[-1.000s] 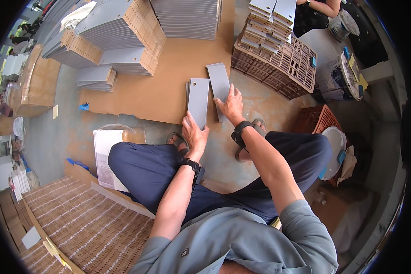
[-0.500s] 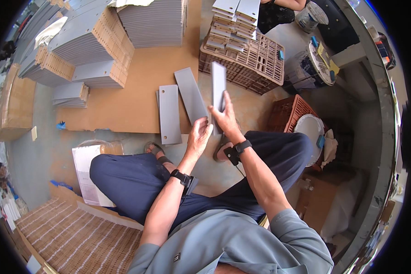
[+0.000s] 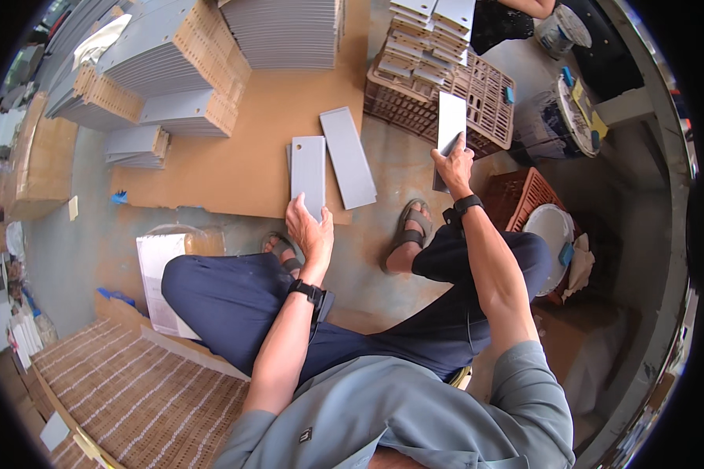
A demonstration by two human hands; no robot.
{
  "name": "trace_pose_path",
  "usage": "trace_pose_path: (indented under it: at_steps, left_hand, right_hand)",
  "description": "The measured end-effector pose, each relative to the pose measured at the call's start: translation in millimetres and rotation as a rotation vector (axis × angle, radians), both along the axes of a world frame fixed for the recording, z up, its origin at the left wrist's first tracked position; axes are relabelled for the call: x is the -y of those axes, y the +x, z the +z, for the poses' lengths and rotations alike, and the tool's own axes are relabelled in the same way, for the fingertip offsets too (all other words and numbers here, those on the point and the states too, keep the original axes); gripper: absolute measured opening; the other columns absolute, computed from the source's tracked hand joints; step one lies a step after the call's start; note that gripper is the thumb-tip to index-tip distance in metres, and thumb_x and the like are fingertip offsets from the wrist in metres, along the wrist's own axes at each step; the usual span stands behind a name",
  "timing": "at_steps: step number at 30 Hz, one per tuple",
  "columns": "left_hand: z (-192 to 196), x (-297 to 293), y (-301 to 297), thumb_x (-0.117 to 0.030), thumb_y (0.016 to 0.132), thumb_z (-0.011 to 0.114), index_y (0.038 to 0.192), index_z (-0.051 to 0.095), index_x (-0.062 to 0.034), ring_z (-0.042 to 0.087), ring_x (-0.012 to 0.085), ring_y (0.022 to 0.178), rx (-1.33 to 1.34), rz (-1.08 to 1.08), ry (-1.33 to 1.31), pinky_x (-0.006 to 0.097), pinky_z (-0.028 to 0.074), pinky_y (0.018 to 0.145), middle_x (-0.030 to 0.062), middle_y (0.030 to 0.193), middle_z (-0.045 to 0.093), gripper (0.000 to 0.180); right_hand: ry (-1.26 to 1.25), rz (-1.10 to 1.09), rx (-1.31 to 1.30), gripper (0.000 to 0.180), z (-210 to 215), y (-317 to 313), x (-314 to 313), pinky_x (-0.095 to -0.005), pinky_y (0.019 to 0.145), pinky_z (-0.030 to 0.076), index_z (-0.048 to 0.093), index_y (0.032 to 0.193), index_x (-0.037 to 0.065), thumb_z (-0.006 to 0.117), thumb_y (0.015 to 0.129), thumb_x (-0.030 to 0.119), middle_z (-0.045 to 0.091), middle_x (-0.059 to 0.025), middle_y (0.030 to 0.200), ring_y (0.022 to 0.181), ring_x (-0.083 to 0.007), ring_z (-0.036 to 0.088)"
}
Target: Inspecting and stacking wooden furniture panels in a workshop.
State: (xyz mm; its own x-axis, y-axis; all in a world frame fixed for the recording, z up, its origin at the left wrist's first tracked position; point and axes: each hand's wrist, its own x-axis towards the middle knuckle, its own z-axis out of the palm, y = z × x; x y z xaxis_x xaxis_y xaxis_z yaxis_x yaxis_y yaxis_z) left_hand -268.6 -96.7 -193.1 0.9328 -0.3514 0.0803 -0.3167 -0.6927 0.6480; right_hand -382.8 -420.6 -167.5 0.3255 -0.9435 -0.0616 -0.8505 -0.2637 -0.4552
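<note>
Out to the right, my right hand grips a flat grey rectangular panel by its near part. The panel points away from me beside the brown crate, its upper face bright with glare. My left hand has its fingers and thumb around the near end of another grey panel, which has a small hole at its far end. That one lies on the brown cardboard sheet, over a further panel that barely shows at its left edge. Slanting to its right are overlapping grey panels.
Tall stacks of grey panels stand on the cardboard sheet. More panels are piled on the brown plastic crate. Buckets and a red-brown crate stand at right. Another person's arm shows at the top.
My right hand has carried its panel to the right, away from the left hand. My left hand has moved left onto the near end of the holed panel. The view has shifted slightly.
</note>
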Motion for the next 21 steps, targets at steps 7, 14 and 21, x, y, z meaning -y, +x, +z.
trace_pose_path:
  at_steps: [7,14,21]
  left_hand:
    - [-31,-19,8,-0.036,0.073,0.082,0.149,0.026,-0.0027,0.043,0.0395,0.129,-0.111,0.120,0.323,0.051,0.038,0.104,0.0230,0.140,0.042,0.100]
    - [-9,-25,10,-0.030,0.074,0.079,0.147,0.030,0.0003,0.046,0.0402,0.126,-0.100,0.091,0.263,0.050,0.039,0.104,0.0254,0.138,0.043,0.093]
    - [40,1,-9,-0.035,0.092,0.066,0.141,0.039,-0.0059,0.059,0.0177,0.106,-0.997,-0.091,-0.912,0.031,0.048,0.090,0.0102,0.124,0.055,0.064]
  right_hand:
    - [0.136,0.363,0.088,0.103,-14,69,-124,-0.0490,0.098,0.047,0.021,0.153,0.005,0.078,0.073,0.034,0.045,-0.0308,0.130,0.118,-0.0457,0.049]
    - [0.158,0.362,0.014,0.099,-26,95,-164,-0.0477,0.106,0.042,0.024,0.152,0.002,0.079,0.077,0.038,0.039,-0.0279,0.143,0.129,-0.0449,0.044]
    - [1.055,0.489,0.673,0.105,26,55,-158,-0.0422,0.112,0.035,0.020,0.155,-0.001,0.073,0.083,0.054,0.040,-0.0279,0.149,0.137,-0.0350,0.040]
